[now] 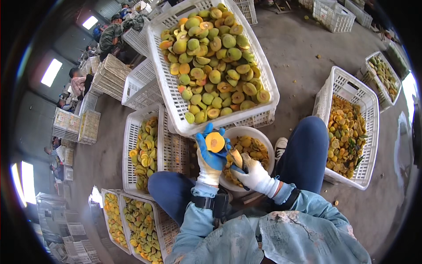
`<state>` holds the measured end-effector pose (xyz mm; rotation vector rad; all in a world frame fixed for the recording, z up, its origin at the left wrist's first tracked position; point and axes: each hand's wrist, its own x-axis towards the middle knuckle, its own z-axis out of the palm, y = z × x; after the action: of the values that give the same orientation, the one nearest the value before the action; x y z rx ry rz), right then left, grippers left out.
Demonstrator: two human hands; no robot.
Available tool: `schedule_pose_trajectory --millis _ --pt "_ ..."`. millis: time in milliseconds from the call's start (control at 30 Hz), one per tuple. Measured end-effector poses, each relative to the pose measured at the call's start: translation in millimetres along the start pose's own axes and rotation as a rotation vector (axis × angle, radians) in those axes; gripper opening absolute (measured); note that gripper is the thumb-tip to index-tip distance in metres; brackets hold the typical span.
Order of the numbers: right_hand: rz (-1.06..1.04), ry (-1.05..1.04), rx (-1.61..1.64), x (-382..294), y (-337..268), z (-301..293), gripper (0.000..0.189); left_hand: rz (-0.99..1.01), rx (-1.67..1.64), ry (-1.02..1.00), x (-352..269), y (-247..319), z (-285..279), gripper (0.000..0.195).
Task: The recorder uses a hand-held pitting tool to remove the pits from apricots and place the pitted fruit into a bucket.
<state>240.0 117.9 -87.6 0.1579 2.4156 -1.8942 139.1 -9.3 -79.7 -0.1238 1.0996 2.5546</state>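
My left hand (209, 161), in a white glove with blue-coated fingers, holds a halved yellow peach (215, 142). Its cut face is turned up, showing round yellow flesh with a paler brownish centre. Just beside it, my right hand (254, 174), gloved the same way, grips a hand tool by its tan handle (236, 157); the working end is mostly hidden near the fruit. Below both hands stands a white round basin (271, 150) of yellow scraps. In front, a white plastic crate (272, 89) is heaped with green and yellow peach halves (214, 76).
At the left are a crate (127, 158) of peach pieces and more filled crates (121, 211). To the right, a crate (372, 132) contains yellow scraps and leaves, with another fruit crate (397, 81) behind. Stacked crates (110, 77) and people appear at far left.
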Motion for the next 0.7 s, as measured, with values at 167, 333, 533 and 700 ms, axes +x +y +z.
schedule_pose_trajectory --millis 167,333,533,700 --pt "0.165 -0.041 -0.166 7 -7 -6 0.047 0.065 0.314 0.079 -7 -26 9 0.066" --pt "0.185 -0.04 -0.152 11 4 -7 0.045 0.236 0.543 0.025 -3 -49 -8 0.062" --pt "0.271 -0.232 -0.179 16 -9 -20 0.04 0.236 0.492 0.029 -6 -62 -12 0.059" --pt "0.294 -0.287 -0.202 20 2 -20 0.039 0.23 0.513 0.028 -9 -61 -6 0.053"
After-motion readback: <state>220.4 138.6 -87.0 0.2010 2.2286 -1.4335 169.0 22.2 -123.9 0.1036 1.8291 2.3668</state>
